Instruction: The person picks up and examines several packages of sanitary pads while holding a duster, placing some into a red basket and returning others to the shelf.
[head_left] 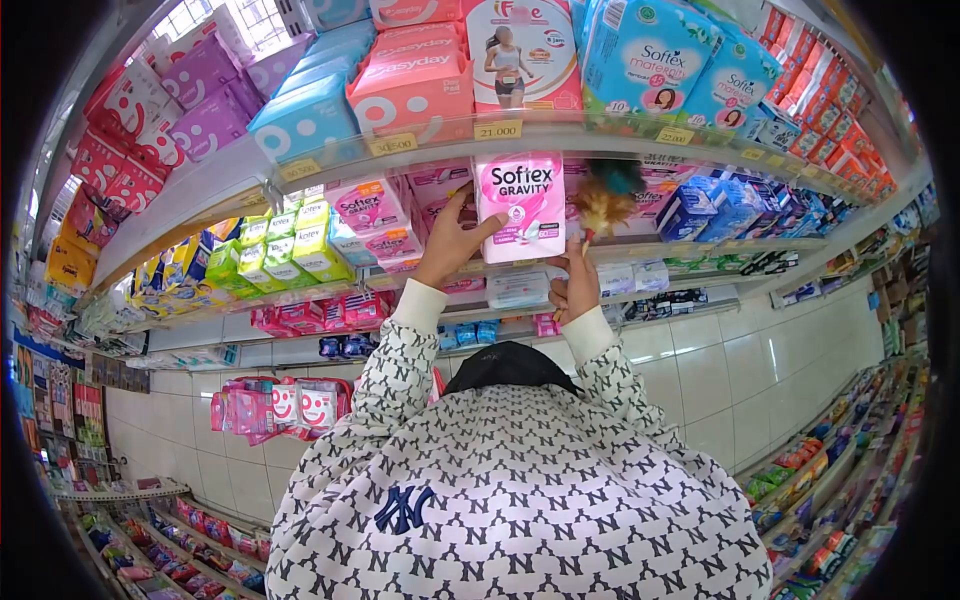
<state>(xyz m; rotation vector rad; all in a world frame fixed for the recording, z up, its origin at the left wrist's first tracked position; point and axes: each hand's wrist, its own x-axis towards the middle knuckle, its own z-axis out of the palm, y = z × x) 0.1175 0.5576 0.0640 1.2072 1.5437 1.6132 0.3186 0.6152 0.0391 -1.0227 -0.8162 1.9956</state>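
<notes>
My left hand (452, 243) grips the left side of a pink and white pack of sanitary pads (522, 208) marked Softex Gravity, thumb across its front. The pack stands upright before the shelf, its printed face towards me. Just right of its lower corner, my right hand (577, 288) is closed on the handle of a feather duster (605, 198). The duster's brown and dark green feathers point up, blurred, in front of the shelf edge. Behind the held pack, more pink packs (437, 178) are partly hidden.
An upper shelf edge (640, 137) with yellow price tags runs above my hands, bearing Easyday boxes (412, 85) and blue Softex packs (650, 60). Green Kotex packs (318, 252) sit left, blue packs (690, 210) right. Pink bags (283, 408) are low on the left, over the tiled floor (700, 375).
</notes>
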